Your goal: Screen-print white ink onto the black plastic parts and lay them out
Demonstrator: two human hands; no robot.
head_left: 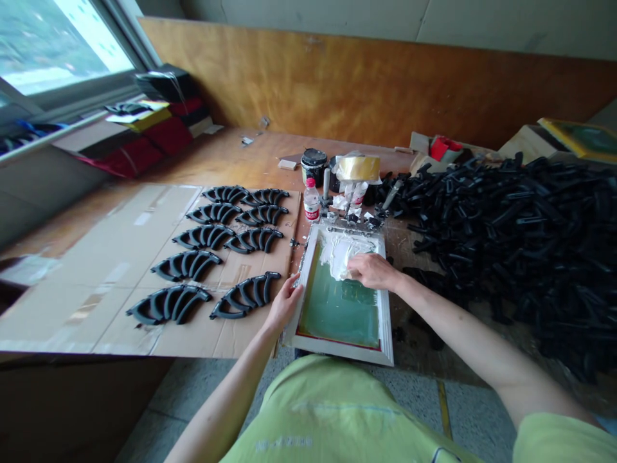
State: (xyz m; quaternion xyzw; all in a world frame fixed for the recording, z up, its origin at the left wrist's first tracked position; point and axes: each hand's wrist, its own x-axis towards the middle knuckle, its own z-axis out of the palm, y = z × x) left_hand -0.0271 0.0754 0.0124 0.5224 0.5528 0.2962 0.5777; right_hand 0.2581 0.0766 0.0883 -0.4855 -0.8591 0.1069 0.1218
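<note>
A screen printing frame (388,331) with green mesh lies in front of me, and white ink (332,247) is smeared across its far part. At its left rail is my left hand (286,301), fingers closed on the edge. My right hand (373,271) is closed over the mesh, at the near right side of the white ink. Whatever it grips is mostly hidden by the fingers and the ink. Metal hinge clamps (351,222) stand at the far end of the frame.
Several fan-shaped groups of curved black parts (186,265) lie on cardboard (110,283) at left. A large heap of black plastic parts (520,238) fills the right. Beyond the frame stand a red-capped bottle (311,200), a black tub (313,168) and a tape roll (357,168).
</note>
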